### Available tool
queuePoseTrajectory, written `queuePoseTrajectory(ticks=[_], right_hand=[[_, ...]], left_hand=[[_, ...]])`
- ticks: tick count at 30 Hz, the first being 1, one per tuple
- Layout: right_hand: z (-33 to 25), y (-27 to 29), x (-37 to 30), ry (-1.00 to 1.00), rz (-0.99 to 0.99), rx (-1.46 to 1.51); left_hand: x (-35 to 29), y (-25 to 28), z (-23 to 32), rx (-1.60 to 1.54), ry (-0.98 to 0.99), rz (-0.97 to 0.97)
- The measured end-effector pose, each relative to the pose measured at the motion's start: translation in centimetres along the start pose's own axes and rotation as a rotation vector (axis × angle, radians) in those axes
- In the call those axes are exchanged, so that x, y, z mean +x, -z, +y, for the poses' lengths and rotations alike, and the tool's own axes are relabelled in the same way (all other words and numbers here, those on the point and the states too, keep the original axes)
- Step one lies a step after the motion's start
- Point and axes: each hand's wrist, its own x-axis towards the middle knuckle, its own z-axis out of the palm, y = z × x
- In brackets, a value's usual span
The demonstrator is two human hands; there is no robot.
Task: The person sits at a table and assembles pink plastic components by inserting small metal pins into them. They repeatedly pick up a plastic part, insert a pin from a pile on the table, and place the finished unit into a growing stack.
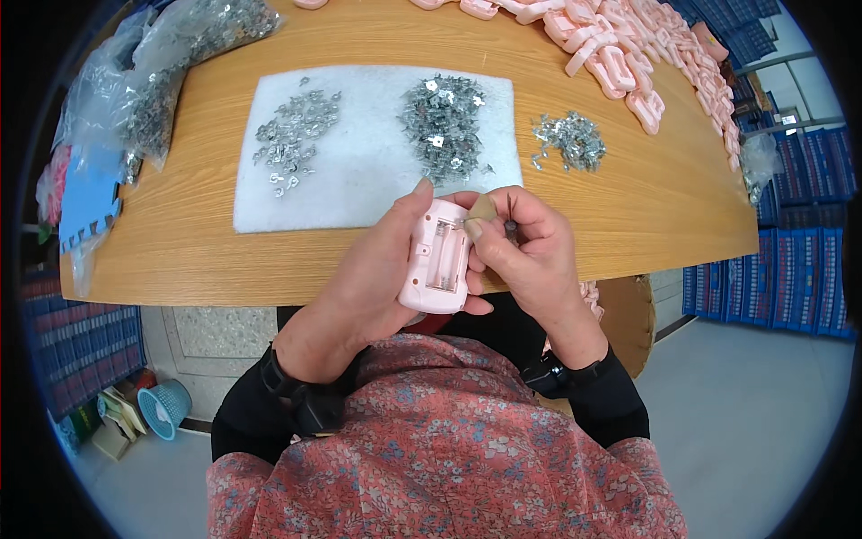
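Head view: cradles a pale pink plastic casing [437,259] in the left hand [382,260], half closed around its left side and back, with the thumb laid up along the upper left edge. Holds the casing just over the near edge of a wooden table [646,198], with its open battery compartment [446,260] turned up toward the camera and with metal springs [442,230] near the upper end. Bends the right hand [539,242] in at the casing's upper right edge, with thumb and index finger drawn together there, and grips a slim dark tool [511,226] among the curled fingers. Shows a tan patch [485,208] at the right index fingertip, of unclear make; cannot tell of any small part pinched beneath. Faces a white foam mat [370,180] bearing two piles of small metal pieces, a looser left pile [296,135] and a denser right pile [442,130]. Also faces a third, smaller pile [573,141] on bare wood just right of the mat, a heap of pink casings [615,63] along the table's far right edge, and clear plastic bags [148,108] of metal pieces at far left. Wears a red floral garment [449,431] over black sleeves [242,404].
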Motion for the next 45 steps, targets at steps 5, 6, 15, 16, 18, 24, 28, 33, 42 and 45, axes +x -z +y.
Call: queuePoseTrajectory(ticks=[5,6,15,16,18,24,28,33,42,45], right_hand=[[1.0,0.6,-0.1,0.106,0.028,-0.259],[1.4,0.9,-0.1,0.142,0.038,-0.317],[1.3,1.2,-0.2,0.112,0.128,-0.332],[1.0,1.0,-0.2,0.077,0.103,-0.293],[0.5,0.6,-0.1,0.006,0.051,-0.214],[0.8,1.0,-0.5,0.092,0.153,-0.261],[0.1,0.9,-0.6,0.110,0.096,-0.416],[-0.2,1.0,-0.4,0.320,0.019,-0.708],[0.3,1.6,-0.6,0.192,0.015,-0.532],[0.5,1.7,-0.6,0.241,0.015,-0.549]], left_hand=[[0.1,0.1,0.0,0.045,-0.006,0.006],[0.2,0.1,-0.1,0.061,-0.005,0.016],[0.3,-0.1,0.0,0.144,-0.013,0.058],[0.3,-0.1,0.0,0.166,-0.015,0.062],[0.3,-0.3,-0.2,0.205,0.002,0.076],[0.6,-0.3,-0.2,0.234,0.000,0.087],[0.7,0.1,-0.2,0.277,0.005,0.075],[0.8,-0.2,-0.6,0.343,0.027,0.117],[0.9,-0.3,0.0,0.280,0.046,0.058],[1.1,-0.3,0.1,0.283,0.046,0.069]])
